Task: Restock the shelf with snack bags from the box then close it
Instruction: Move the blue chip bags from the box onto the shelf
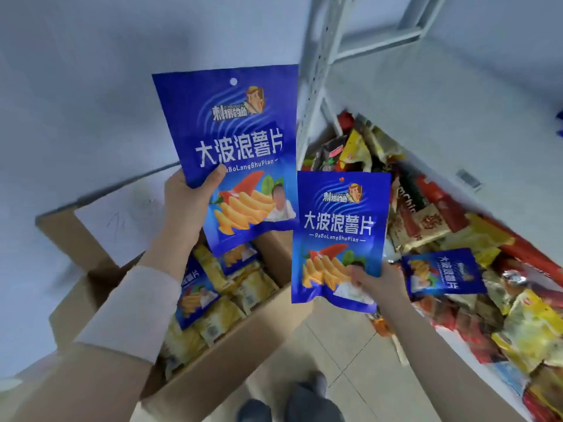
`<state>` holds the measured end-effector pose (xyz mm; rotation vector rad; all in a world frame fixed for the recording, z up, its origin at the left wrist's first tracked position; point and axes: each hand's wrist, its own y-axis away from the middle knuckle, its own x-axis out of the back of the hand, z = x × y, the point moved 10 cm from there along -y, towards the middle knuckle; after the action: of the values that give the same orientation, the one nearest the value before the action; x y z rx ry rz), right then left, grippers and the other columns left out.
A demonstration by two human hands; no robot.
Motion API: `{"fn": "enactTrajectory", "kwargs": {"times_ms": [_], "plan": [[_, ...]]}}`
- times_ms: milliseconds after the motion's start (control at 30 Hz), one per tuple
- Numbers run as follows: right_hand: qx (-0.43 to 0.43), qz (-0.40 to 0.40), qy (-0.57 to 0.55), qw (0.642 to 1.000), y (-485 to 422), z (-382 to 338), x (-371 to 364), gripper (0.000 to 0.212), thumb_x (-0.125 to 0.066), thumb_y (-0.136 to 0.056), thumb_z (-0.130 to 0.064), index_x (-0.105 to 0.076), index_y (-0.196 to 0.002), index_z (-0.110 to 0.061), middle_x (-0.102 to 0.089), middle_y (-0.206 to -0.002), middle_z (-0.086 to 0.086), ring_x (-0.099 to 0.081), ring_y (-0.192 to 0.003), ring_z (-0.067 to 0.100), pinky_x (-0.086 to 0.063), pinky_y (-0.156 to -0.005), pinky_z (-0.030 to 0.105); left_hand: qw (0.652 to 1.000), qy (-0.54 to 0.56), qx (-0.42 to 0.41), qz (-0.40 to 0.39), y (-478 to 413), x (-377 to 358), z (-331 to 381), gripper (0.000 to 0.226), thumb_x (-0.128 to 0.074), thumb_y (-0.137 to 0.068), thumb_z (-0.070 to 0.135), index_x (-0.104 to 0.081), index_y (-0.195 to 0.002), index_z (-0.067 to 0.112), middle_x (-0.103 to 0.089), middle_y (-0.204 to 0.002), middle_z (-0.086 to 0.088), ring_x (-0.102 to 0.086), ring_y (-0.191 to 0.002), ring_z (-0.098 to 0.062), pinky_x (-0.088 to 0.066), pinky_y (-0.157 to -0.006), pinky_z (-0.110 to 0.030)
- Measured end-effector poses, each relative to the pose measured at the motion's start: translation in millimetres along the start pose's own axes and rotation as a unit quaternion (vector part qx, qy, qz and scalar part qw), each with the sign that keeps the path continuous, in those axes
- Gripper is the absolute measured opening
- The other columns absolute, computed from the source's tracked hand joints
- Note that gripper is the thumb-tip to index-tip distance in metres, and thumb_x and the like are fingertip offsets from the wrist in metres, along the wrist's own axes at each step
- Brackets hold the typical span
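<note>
My left hand (pixel 189 199) grips a blue snack bag (pixel 234 138) by its lower left edge and holds it upright above the open cardboard box (pixel 231 357). My right hand (pixel 377 283) pinches the bottom of a second blue snack bag (pixel 339 226), held upright between the box and the shelf (pixel 457 141). Inside the box lie more blue bags (pixel 195 296) and several yellow bags (pixel 253 287). A third blue bag (pixel 441 274) lies on its side on the shelf's pile of snacks.
The white metal shelf on the right carries a heap of red, yellow and brown snack packs (pixel 426 214). Its perforated upright post (pixel 320 80) stands just right of the raised bag. The box flaps (pixel 79 239) stand open toward the wall. My shoes (pixel 292 403) are on the tiled floor.
</note>
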<state>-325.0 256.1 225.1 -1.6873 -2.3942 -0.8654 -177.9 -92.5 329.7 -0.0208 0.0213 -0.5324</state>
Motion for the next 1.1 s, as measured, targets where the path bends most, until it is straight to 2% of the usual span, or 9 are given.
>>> {"fn": "enactTrajectory", "kwargs": {"times_ms": [67, 167, 233, 300, 467, 600, 733, 967, 1100], "plan": [[0.005, 0.038, -0.029, 0.999, 5.8, -6.9, 49.1, 0.019, -0.073, -0.077, -0.013, -0.057, -0.068, -0.014, -0.055, -0.058, -0.002, -0.050, -0.052, 0.011, -0.037, -0.041, 0.009, 0.998, 0.004, -0.035, -0.049, 2.9, -52.1, 36.1, 0.018, -0.070, -0.083, 0.019, -0.061, -0.099, 0.019, -0.064, -0.087, 0.013, -0.062, -0.072, 0.009, -0.047, -0.065, -0.008], [0.000, 0.098, -0.038, 0.994, 9.4, -7.7, 124.3, 0.019, -0.076, -0.074, -0.022, -0.059, -0.076, -0.015, -0.061, -0.070, 0.003, -0.056, -0.065, 0.018, -0.044, -0.059, 0.026, 0.988, 0.002, -0.084, -0.132, 16.0, -136.6, 84.1, 0.022, -0.073, -0.081, 0.019, -0.059, -0.089, 0.034, -0.066, -0.087, 0.021, -0.064, -0.077, 0.007, -0.050, -0.070, -0.011], [0.001, 0.134, -0.064, 0.989, 10.4, -5.4, 174.2, 0.021, -0.076, -0.074, -0.022, -0.061, -0.082, -0.010, -0.063, -0.074, 0.007, -0.057, -0.068, 0.022, -0.045, -0.064, 0.033, 0.977, 0.013, -0.108, -0.186, 30.2, -196.3, 108.3, 0.023, -0.073, -0.081, 0.015, -0.061, -0.088, 0.034, -0.069, -0.083, 0.022, -0.065, -0.078, 0.006, -0.052, -0.071, -0.012], [0.015, 0.169, -0.095, 0.981, 10.7, -4.5, 225.0, 0.023, -0.076, -0.074, -0.020, -0.062, -0.085, -0.005, -0.063, -0.071, 0.008, -0.057, -0.063, 0.022, -0.045, -0.061, 0.032, 0.966, 0.027, -0.122, -0.226, 46.6, -255.3, 124.8, 0.020, -0.071, -0.082, 0.013, -0.063, -0.088, 0.031, -0.070, -0.077, 0.025, -0.065, -0.077, 0.007, -0.051, -0.071, -0.012], [0.049, 0.253, -0.120, 0.959, 6.0, 2.2, 346.9, 0.018, -0.075, -0.075, -0.018, -0.058, -0.073, -0.014, -0.062, -0.064, 0.003, -0.055, -0.056, 0.017, -0.042, -0.052, 0.027, 0.953, 0.072, -0.121, -0.268, 84.6, -393.0, 148.6, 0.017, -0.067, -0.085, 0.012, -0.063, -0.084, 0.028, -0.069, -0.070, 0.026, -0.064, -0.071, 0.008, -0.050, -0.070, -0.012], [0.046, 0.294, -0.160, 0.941, -7.8, 21.8, 427.2, 0.018, -0.074, -0.077, -0.018, -0.059, -0.071, -0.011, -0.057, -0.058, 0.004, -0.049, -0.054, 0.020, -0.038, -0.051, 0.028, 0.947, 0.084, -0.117, -0.286, 107.2, -484.8, 151.3, 0.008, -0.066, -0.086, 0.014, -0.063, -0.089, 0.021, -0.069, -0.078, 0.016, -0.063, -0.068, 0.010, -0.049, -0.066, -0.010], [0.043, 0.332, -0.206, 0.919, -28.6, 32.4, 481.1, 0.015, -0.073, -0.077, -0.018, -0.059, -0.073, -0.016, -0.060, -0.065, 0.003, -0.053, -0.057, 0.017, -0.040, -0.054, 0.027, 0.939, 0.054, -0.113, -0.319, 118.9, -554.8, 142.9, 0.010, -0.066, -0.086, 0.014, -0.063, -0.089, 0.022, -0.066, -0.087, 0.011, -0.064, -0.068, 0.010, -0.049, -0.064, -0.008], [0.065, 0.384, -0.191, 0.901, -99.6, 5.3, 550.9, 0.016, -0.073, -0.077, -0.024, -0.059, -0.082, -0.018, -0.063, -0.074, -0.001, -0.058, -0.066, 0.014, -0.044, -0.056, 0.026, 0.924, -0.005, -0.115, -0.363, 89.4, -671.5, 132.0, 0.014, -0.068, -0.085, 0.017, -0.063, -0.083, 0.029, -0.066, -0.081, 0.018, -0.063, -0.068, 0.006, -0.048, -0.069, -0.019], [0.065, 0.377, -0.169, 0.908, -155.3, -9.0, 564.7, 0.017, -0.073, -0.078, -0.024, -0.059, -0.085, -0.017, -0.065, -0.079, 0.001, -0.061, -0.072, 0.016, -0.046, -0.055, 0.023, 0.905, -0.040, -0.104, -0.409, 73.3, -744.5, 106.6, 0.012, -0.068, -0.085, 0.019, -0.062, -0.082, 0.030, -0.067, -0.083, 0.014, -0.064, -0.079, -0.009, -0.049, -0.074, -0.028]]}}
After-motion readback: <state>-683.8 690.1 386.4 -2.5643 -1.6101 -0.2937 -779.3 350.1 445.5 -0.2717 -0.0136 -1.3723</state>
